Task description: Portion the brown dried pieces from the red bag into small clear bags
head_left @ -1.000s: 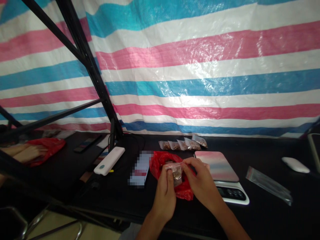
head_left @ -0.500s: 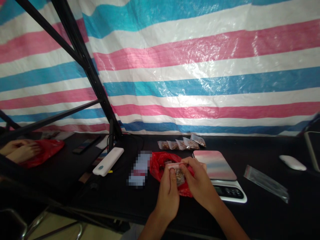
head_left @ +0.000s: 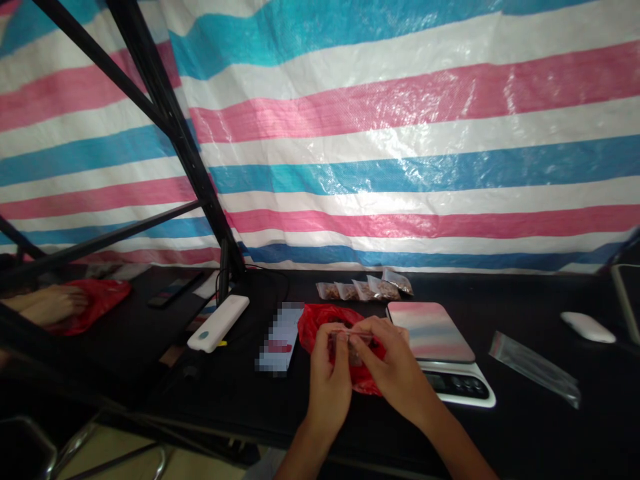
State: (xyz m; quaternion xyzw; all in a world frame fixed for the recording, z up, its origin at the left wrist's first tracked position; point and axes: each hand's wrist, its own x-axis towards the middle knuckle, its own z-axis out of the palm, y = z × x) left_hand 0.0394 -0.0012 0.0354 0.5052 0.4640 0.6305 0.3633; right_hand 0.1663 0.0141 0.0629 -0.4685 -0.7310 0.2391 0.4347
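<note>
Between my two hands is a small clear zip bag [head_left: 354,357] with brownish bits in it, held over an opened red plastic bag [head_left: 316,320]. My left hand [head_left: 330,363] pinches the zip bag's top edge from the left. From the right, my right hand [head_left: 385,350] pinches the same edge, thumbs close together. Most of the zip bag is hidden by my fingers. Just right of my right hand sits a white kitchen scale [head_left: 467,393] with a pinkish, blue-streaked plate. Behind the red bag, several filled zip bags [head_left: 367,289] lie in an overlapping row.
Left of the red bag lies a phone-like flat item [head_left: 283,337], pixelated, then a white power bank [head_left: 219,323]. To the right are flat clear bags [head_left: 535,369] and a white case [head_left: 589,327]. A black metal post [head_left: 185,153] rises at left; another person's hands [head_left: 53,307] are beyond it.
My hands have come closer together along the zip bag's top edge, and my fingers now cover more of it. The other person's hands have shifted over their red bag.
</note>
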